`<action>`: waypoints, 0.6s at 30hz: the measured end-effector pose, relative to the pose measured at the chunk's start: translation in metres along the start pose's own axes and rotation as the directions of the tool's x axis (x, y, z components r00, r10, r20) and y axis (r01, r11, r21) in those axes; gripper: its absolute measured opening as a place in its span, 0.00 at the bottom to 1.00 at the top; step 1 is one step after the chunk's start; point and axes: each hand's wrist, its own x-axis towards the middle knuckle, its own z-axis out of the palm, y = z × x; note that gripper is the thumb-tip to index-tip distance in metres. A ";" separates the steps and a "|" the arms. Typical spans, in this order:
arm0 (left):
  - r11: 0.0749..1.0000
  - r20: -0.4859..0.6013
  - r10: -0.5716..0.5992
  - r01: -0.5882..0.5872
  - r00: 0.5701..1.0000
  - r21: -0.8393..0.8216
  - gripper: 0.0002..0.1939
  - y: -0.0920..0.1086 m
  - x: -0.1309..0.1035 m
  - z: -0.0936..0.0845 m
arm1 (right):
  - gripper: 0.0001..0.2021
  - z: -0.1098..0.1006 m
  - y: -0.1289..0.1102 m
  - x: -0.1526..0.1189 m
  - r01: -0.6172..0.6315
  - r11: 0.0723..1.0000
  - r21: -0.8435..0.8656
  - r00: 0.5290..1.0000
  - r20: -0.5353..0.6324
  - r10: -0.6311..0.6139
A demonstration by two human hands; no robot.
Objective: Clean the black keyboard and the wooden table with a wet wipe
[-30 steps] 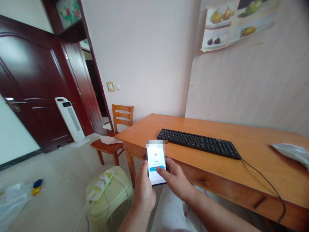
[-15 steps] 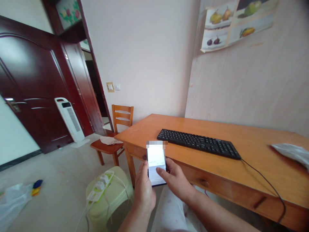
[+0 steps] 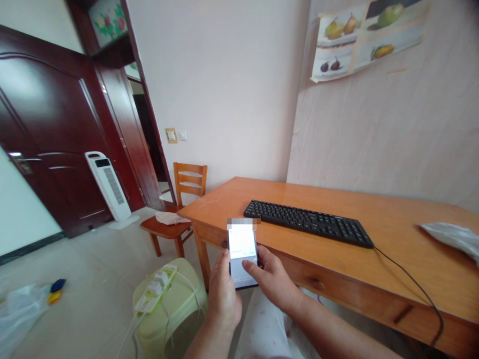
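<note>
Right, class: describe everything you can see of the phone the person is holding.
The smartphone is a slim dark-framed slab with a lit, mostly white screen; its contents are too faint to read, and its top is blurred. It is held upright in portrait, tilted toward the camera, in front of the wooden desk's near edge. The left hand grips its lower left side, the right hand wraps its right side, thumb resting on the lower screen.

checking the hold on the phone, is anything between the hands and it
Nothing visible. The left hand wraps the phone from its left edge, the right hand holds the right edge with its thumb on the lit screen. Both touch it directly, in front of the table.
</note>
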 end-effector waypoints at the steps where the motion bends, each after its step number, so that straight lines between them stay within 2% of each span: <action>1: 1.000 -0.002 -0.001 0.001 1.000 0.001 0.22 0.000 0.000 0.000 | 0.13 0.000 -0.001 0.000 0.002 1.000 -0.004 1.000 -0.001 -0.002; 7: 1.000 0.001 -0.003 0.003 1.000 0.002 0.23 0.000 0.001 0.000 | 0.12 -0.001 -0.001 0.000 0.010 1.000 -0.006 1.000 0.008 -0.010; 11: 1.000 0.015 -0.007 0.007 1.000 0.011 0.23 0.001 -0.002 0.000 | 0.14 -0.004 -0.001 0.006 0.040 0.999 0.028 0.998 -0.041 -0.039; 15: 0.999 0.037 0.014 -0.015 0.999 0.034 0.21 -0.001 -0.006 0.002 | 0.25 -0.006 -0.011 0.016 0.072 0.989 0.129 0.990 -0.126 -0.056; 18: 0.998 0.034 0.031 -0.033 0.999 0.054 0.19 -0.004 -0.009 0.004 | 0.34 -0.007 -0.019 0.024 0.083 0.993 0.089 0.980 -0.185 -0.065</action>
